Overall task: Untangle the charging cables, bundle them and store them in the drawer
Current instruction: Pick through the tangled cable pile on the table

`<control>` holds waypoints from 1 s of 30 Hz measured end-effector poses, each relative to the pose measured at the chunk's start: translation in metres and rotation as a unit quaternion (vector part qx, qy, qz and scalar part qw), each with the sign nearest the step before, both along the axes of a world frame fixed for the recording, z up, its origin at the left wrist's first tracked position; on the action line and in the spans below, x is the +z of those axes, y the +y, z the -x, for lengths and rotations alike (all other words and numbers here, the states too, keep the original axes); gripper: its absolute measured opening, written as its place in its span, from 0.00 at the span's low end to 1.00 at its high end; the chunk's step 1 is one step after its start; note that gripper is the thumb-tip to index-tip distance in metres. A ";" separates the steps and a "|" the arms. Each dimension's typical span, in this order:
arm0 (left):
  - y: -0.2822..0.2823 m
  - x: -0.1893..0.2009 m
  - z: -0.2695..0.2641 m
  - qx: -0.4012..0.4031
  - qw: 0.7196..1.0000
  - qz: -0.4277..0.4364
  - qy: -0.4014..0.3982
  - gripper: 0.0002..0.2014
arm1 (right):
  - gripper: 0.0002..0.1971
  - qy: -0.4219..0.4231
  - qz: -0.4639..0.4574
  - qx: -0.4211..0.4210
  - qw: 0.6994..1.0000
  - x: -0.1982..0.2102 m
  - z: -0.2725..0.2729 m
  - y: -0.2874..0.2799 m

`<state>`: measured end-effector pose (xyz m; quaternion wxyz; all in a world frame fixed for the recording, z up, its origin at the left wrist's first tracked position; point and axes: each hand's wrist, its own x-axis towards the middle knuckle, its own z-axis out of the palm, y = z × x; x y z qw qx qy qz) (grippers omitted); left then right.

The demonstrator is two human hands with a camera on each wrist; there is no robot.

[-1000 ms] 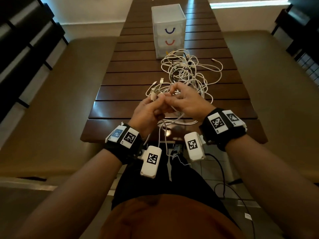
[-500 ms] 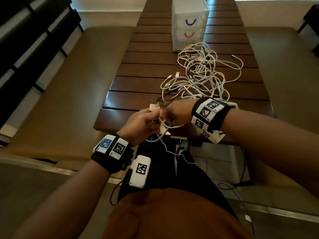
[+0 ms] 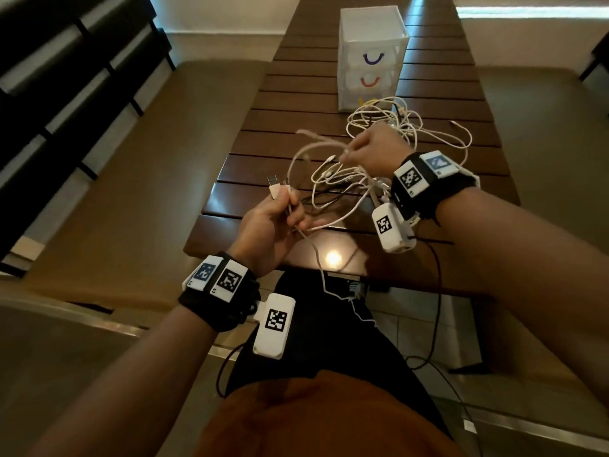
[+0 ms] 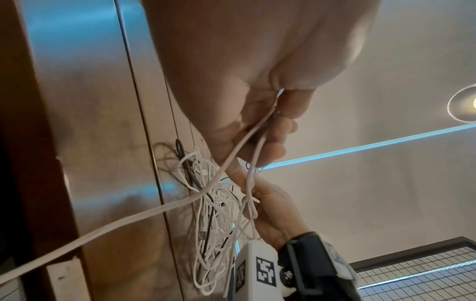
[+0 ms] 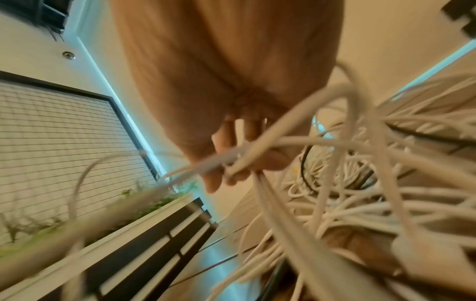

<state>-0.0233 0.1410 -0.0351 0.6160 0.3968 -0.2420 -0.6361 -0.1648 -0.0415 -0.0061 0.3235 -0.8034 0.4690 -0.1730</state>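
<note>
None of the charging cables [image 3: 389,140] is bundled or stored yet, as far as we can see; we judge the task to be early in its first step, the untangling. Most of the white cables lie in one loose heap on the slatted wooden table [image 3: 263,103], just in front of the small white drawer unit [image 3: 372,57], with one far strand touching or almost touching its base. We see all drawers of that unit closed.

Our left hand [image 3: 270,225] is nearer to us than the unit, over the table's near edge, fingers curled round a pair of white strands with a USB plug [image 3: 274,185] sticking up above the thumb. The left wrist view confirms two strands pinched between thumb and fingers. Our right hand [image 3: 375,150] is between the left hand and the unit, raised above the heap, its fingers curled on several white cables lifted clear of the table; the right wrist view shows them clamped against the fingertips, though it is blurred.

Still left, in our judgement: freeing each cable from the tangle, coiling each, opening a drawer, and putting the bundles inside.
</note>
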 end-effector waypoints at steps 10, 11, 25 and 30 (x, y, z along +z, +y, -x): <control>-0.014 0.008 0.012 0.060 0.997 -0.006 -0.053 0.09 | 0.23 0.004 0.010 -0.014 1.000 0.008 0.033 -0.008; -0.019 0.008 0.016 0.067 0.996 -0.004 -0.051 0.09 | 0.25 0.013 -0.014 0.072 0.997 0.016 0.038 0.009; -0.022 0.089 0.001 -0.049 0.993 0.110 0.010 0.11 | 0.07 -0.102 -0.005 -0.028 0.994 -0.038 0.090 0.008; -0.041 0.073 0.011 -0.004 0.991 0.023 -0.128 0.09 | 0.12 -0.123 0.151 -0.027 0.981 -0.016 0.064 0.008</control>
